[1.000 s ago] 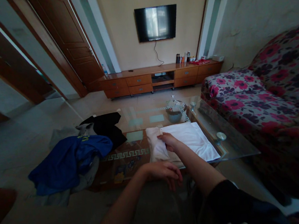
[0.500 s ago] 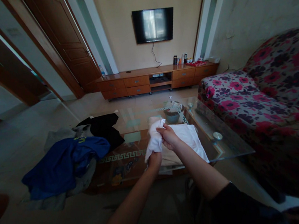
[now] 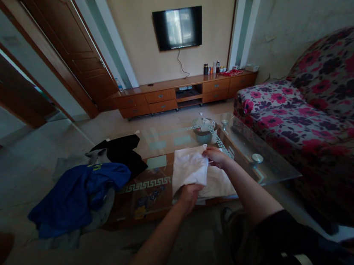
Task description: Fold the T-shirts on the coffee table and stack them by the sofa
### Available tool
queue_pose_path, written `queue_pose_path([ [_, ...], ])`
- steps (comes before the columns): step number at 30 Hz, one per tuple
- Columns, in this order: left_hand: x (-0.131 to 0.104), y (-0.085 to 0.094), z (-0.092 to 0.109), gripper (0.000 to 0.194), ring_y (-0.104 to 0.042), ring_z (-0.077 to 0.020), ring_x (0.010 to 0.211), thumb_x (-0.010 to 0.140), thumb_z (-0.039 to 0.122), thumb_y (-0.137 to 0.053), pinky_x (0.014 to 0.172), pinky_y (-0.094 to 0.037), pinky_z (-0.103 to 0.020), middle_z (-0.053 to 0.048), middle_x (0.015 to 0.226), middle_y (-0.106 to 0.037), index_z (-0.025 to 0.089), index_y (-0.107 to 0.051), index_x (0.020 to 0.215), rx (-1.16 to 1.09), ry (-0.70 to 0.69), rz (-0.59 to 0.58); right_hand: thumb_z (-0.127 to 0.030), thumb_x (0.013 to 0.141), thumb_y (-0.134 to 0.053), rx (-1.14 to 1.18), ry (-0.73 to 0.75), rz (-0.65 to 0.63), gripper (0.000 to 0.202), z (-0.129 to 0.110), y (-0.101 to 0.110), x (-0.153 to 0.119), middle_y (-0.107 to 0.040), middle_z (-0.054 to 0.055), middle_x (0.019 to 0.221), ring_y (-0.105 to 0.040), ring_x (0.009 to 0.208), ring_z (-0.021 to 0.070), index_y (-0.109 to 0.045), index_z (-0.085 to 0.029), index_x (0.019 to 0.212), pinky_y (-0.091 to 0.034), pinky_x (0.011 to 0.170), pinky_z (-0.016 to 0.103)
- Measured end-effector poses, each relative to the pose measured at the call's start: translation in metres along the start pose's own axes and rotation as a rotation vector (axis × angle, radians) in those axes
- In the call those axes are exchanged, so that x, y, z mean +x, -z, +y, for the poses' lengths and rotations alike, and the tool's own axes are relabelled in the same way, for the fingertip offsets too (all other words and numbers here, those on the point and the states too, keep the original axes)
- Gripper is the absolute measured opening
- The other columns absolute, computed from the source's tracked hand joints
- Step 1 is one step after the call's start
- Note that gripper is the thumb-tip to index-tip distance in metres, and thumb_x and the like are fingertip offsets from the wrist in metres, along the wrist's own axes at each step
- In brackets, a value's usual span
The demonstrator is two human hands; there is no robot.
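"Grip first?"

"The bare left hand is clamped on the near edge of a folded white fabric garment; the bare right hand pinches its right edge, farther out."

"Where is that garment?"

"At the near side of a clear glass-topped table with a pale Greek-key border. Its lower part lies spread on the glass."

"Anything to read nearby?"

"Hardly. At the table's left end, a crumpled bright-blue garment bears yellow-green print, bunched too tightly to make out. Grey cloth and a folded black garment lie against it."

"Farther off?"

"By the table's far side, a ribbed blue-grey basket of crumpled white stuff. Right of the table, a sofa in pink-and-purple floral fabric. Beyond the table, a long brown wooden cabinet carries bottles and cans, labels too small to read."

"And above that?"

"A black flat television, its screen reflecting a bright window."
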State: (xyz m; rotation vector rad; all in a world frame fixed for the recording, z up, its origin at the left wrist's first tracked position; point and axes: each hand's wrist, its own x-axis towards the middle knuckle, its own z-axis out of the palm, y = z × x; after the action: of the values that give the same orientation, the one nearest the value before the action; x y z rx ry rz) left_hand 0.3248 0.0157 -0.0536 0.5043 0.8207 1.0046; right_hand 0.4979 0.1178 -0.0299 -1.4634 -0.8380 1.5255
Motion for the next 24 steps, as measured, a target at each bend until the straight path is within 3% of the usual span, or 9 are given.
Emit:
queue_pose_path([
  [3, -0.001, -0.004, -0.014, 0.056, -0.071, -0.0241, 0.109, 0.078, 0.017, -0.072, 0.099, -0.057, -0.039, -0.011, 0.125, -0.072, 0.018, -0.063, 0.133, -0.211, 0.053, -0.026, -0.022, 0.081, -0.072, 0.04, -0.053, 0.003, 0.012, 0.015, 0.011, 0.005, -0.069, 0.004, 0.069, -0.064, 0.061, 0.0163, -0.065, -0.017, 0.089, -0.054, 0.056, 0.027],
  [8, 0.008, -0.009, -0.034, 0.04, -0.074, -0.0206, 0.093, 0.092, 0.031, -0.065, 0.079, -0.061, -0.032, -0.013, 0.12, -0.073, 0.015, -0.061, 0.129, -0.32, 0.198, 0.128, -0.021, 0.084, -0.071, 0.163, -0.039, 0.04, 0.019, 0.031, 0.013, 0.017, -0.068, 0.003, 0.073, -0.066, 0.064, 0.0167, -0.061, -0.016, 0.099, -0.056, 0.061, 0.028],
  [11, 0.012, -0.012, -0.044, 0.039, -0.074, -0.0198, 0.088, 0.097, 0.033, -0.059, 0.071, -0.06, -0.029, -0.014, 0.118, -0.073, 0.014, -0.059, 0.131, -0.297, 0.227, 0.182, -0.021, 0.083, -0.072, 0.212, -0.001, 0.106, 0.039, 0.033, 0.013, 0.024, -0.064, -0.005, 0.071, -0.063, 0.058, 0.013, -0.052, -0.022, 0.117, -0.053, 0.057, 0.023],
  [14, 0.013, -0.018, -0.049, 0.039, -0.075, -0.0199, 0.091, 0.098, 0.031, -0.057, 0.072, -0.06, -0.029, -0.014, 0.12, -0.072, 0.015, -0.057, 0.134, -0.299, 0.229, 0.186, -0.028, 0.081, -0.076, 0.239, 0.047, 0.104, 0.061, 0.034, 0.01, 0.027, -0.067, -0.007, 0.078, -0.063, 0.058, 0.0132, -0.042, -0.03, 0.132, -0.053, 0.056, 0.024],
  [16, 0.012, -0.023, -0.049, 0.04, -0.075, -0.0212, 0.095, 0.098, 0.032, -0.057, 0.077, -0.06, -0.03, -0.014, 0.122, -0.072, 0.016, -0.057, 0.134, -0.312, 0.235, 0.14, -0.029, 0.077, -0.078, 0.224, 0.122, 0.079, 0.064, 0.034, 0.006, 0.028, -0.069, -0.005, 0.081, -0.065, 0.062, 0.0141, -0.045, -0.029, 0.132, -0.054, 0.059, 0.026],
  [20, 0.009, -0.032, -0.049, 0.042, -0.075, -0.024, 0.099, 0.098, 0.036, -0.058, 0.083, -0.061, -0.034, -0.016, 0.119, -0.073, 0.012, -0.058, 0.132, -0.338, 0.273, 0.033, -0.011, 0.066, -0.071, 0.156, 0.212, 0.096, 0.051, 0.031, 0.005, 0.034, -0.068, -0.002, 0.076, -0.06, 0.058, 0.0119, -0.062, -0.018, 0.116, -0.049, 0.055, 0.021],
  [24, 0.011, -0.034, -0.056, 0.037, -0.075, -0.0209, 0.089, 0.098, 0.032, -0.057, 0.074, -0.06, -0.03, -0.013, 0.114, -0.074, 0.013, -0.059, 0.13, -0.316, 0.249, 0.145, -0.009, 0.065, -0.061, 0.139, 0.309, 0.094, 0.058, 0.024, 0.017, 0.04, -0.073, 0.001, 0.088, -0.059, 0.06, 0.0103, -0.066, -0.017, 0.123, -0.047, 0.056, 0.02],
])
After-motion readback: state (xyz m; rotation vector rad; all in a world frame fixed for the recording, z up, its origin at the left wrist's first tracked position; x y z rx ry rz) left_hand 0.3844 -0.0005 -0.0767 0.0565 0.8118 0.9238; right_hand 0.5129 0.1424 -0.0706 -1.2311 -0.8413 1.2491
